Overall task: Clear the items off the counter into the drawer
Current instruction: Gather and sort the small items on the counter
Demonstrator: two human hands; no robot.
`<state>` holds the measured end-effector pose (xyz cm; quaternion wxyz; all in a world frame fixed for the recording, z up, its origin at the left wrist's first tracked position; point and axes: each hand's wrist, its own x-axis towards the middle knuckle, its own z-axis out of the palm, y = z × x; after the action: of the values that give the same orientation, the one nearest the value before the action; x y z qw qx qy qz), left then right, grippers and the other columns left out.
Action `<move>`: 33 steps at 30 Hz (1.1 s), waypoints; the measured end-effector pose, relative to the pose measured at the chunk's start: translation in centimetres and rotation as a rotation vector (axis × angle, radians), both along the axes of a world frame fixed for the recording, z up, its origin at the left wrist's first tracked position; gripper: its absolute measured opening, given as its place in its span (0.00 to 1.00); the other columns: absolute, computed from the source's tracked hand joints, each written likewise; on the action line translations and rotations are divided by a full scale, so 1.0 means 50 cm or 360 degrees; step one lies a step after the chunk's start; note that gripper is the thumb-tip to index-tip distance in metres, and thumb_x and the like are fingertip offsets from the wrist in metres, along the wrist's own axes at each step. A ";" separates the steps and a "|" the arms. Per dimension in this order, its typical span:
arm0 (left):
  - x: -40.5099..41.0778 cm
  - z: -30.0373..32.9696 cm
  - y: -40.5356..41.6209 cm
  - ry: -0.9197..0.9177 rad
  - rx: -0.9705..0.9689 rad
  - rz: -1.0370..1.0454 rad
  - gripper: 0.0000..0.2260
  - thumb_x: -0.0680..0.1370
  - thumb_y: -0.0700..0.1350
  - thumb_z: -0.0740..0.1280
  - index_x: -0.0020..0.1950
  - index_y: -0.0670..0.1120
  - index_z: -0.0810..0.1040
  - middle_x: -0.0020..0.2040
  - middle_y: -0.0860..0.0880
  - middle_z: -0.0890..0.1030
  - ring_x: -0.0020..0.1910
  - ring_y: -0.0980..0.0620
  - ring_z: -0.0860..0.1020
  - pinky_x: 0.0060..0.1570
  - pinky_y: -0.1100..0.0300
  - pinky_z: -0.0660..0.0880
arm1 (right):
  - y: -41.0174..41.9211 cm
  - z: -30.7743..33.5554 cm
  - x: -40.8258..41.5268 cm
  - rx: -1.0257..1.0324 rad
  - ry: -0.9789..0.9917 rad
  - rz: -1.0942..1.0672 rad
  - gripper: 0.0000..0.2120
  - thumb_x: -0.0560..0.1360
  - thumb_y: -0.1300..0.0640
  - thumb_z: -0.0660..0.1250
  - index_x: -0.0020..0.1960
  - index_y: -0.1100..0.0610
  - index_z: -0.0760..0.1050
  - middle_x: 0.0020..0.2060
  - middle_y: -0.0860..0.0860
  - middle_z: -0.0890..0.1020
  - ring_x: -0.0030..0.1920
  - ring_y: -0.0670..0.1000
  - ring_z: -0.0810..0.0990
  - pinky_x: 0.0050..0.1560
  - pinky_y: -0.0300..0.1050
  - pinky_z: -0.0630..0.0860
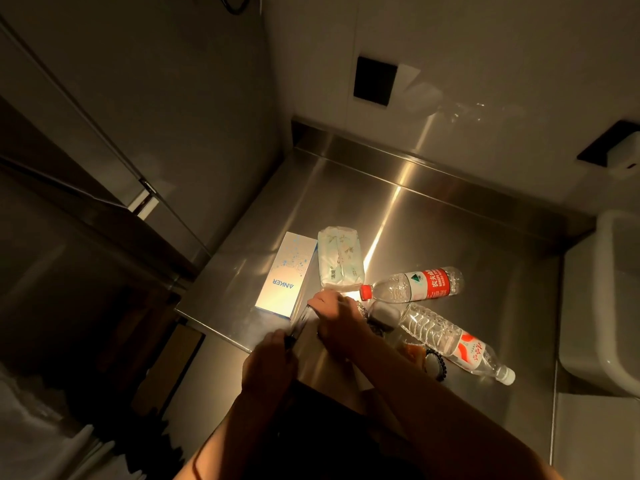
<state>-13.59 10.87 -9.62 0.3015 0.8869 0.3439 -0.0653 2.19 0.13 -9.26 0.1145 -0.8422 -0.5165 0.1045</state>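
Observation:
On the steel counter (433, 216) lie a white Anker box (285, 275), a tissue pack (339, 261), a red-capped water bottle (415, 284) and a second clear bottle (457, 344) with a white cap. My left hand (268, 363) grips the near end of a dark pen-like stick (298, 325). My right hand (337, 322) pinches its far end beside the box. A small grey case (382, 315) and a black beaded band (437, 365) lie partly hidden behind my right forearm. No drawer can be made out.
A white basin (609, 306) stands at the counter's right end. Black wall sockets (374, 81) sit above the steel backsplash. A tall cabinet door with a metal handle (145, 199) runs along the left, and below it the floor area is dark.

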 end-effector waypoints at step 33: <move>0.045 0.147 -0.138 -0.0606 -0.0087 0.0512 0.11 0.78 0.48 0.73 0.60 0.55 0.84 0.38 0.62 0.82 0.40 0.64 0.81 0.39 0.69 0.73 | -0.061 0.119 -0.003 0.0499 0.1724 -0.0791 0.11 0.74 0.52 0.74 0.51 0.59 0.81 0.38 0.55 0.86 0.34 0.50 0.84 0.36 0.45 0.80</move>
<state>-11.32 3.95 -2.25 0.3914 0.8085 0.4156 0.1425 2.04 -2.92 -3.31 0.5041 -0.7376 -0.1824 0.4105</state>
